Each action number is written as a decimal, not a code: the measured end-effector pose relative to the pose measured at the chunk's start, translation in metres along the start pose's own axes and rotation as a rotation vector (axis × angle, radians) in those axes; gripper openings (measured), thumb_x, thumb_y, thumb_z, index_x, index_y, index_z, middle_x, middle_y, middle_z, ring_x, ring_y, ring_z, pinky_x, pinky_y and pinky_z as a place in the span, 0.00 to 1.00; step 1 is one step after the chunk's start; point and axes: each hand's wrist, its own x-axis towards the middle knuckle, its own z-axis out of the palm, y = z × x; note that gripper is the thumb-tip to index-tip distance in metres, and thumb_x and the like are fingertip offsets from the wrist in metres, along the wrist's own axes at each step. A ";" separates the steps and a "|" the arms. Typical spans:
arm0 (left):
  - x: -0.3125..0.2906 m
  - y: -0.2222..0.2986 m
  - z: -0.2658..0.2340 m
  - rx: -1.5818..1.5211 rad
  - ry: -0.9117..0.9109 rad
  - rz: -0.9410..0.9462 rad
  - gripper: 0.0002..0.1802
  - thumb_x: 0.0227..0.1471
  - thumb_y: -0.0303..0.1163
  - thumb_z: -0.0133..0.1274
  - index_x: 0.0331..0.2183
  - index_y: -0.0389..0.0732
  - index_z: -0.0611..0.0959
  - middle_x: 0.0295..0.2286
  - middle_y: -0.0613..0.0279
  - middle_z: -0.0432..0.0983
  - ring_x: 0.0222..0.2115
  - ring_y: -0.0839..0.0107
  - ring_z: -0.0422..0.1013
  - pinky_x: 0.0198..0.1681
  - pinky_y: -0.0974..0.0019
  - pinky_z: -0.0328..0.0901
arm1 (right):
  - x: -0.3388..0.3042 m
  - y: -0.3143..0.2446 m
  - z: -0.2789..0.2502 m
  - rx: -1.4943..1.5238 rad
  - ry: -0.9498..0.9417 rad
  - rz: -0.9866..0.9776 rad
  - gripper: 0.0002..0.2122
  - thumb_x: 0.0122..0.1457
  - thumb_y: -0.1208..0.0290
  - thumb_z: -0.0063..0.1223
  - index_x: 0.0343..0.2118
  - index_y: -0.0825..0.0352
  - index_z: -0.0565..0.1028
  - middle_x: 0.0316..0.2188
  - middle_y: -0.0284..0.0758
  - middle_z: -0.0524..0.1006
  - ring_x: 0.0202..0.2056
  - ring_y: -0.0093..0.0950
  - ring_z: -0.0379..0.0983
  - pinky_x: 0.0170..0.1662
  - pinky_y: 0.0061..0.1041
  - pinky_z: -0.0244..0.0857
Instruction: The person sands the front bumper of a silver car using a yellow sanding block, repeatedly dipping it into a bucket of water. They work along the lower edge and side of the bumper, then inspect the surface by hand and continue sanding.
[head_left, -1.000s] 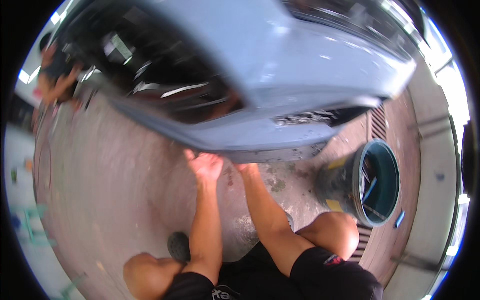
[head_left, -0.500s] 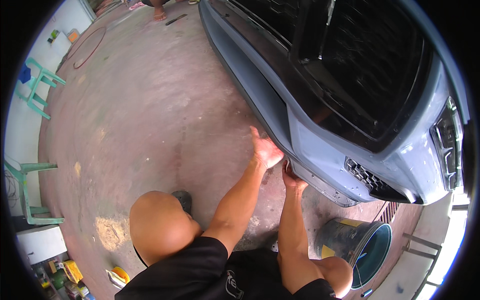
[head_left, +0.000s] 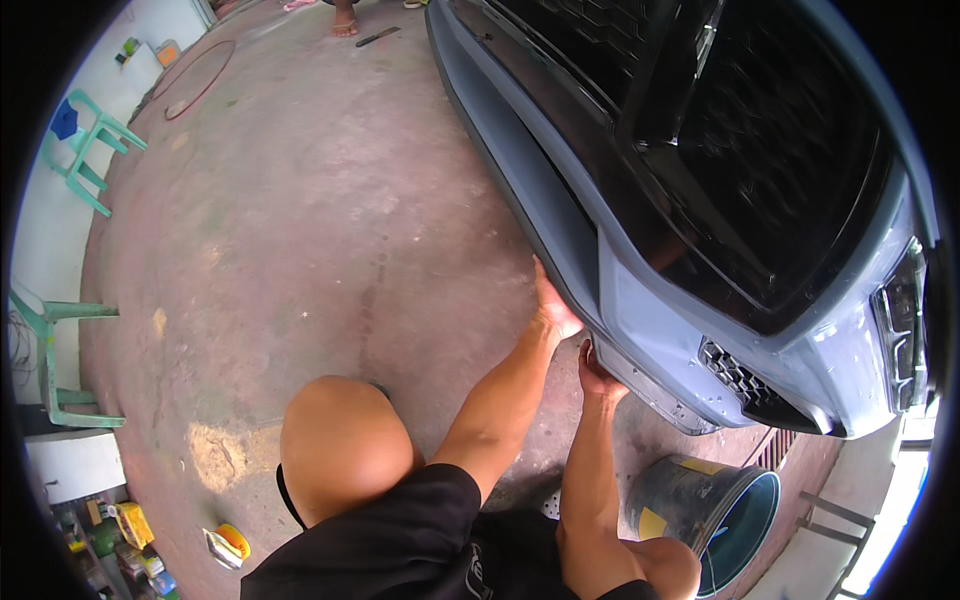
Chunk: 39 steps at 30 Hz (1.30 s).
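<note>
A grey-blue car front bumper [head_left: 640, 262] with a dark grille fills the right side of the view. At its lower edge my left hand [head_left: 556, 308] is closed around the rim. The thumb lies along the outer side, and the other fingers are hidden beneath. Just nearer to me, my right hand [head_left: 598, 376] grips the thin bottom lip [head_left: 655, 392] from below, its fingers bent and partly hidden. Whether anything small sits between those fingers and the lip, I cannot tell.
A dark bucket [head_left: 672, 497] lies tilted to my right. Green plastic chairs [head_left: 90, 150] line the left wall, near a red hose [head_left: 215, 78]. Supplies crowd a shelf [head_left: 75, 465]; a yellow-and-white container [head_left: 230, 543] rests on the floor. Another person's foot [head_left: 345, 27] shows at the far end.
My view has shifted slightly, moving the bumper right and down in the picture. The left thumb, raised off the edge before, now lies against it. The right hand stays at the lip.
</note>
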 end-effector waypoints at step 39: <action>-0.042 -0.053 -0.036 0.060 0.093 -0.053 0.48 0.66 0.73 0.37 0.56 0.38 0.83 0.54 0.53 0.81 0.58 0.56 0.73 0.65 0.50 0.66 | 0.003 0.006 -0.005 -0.011 -0.340 -0.053 0.35 0.66 0.40 0.50 0.65 0.65 0.73 0.62 0.42 0.77 0.64 0.43 0.71 0.70 0.48 0.64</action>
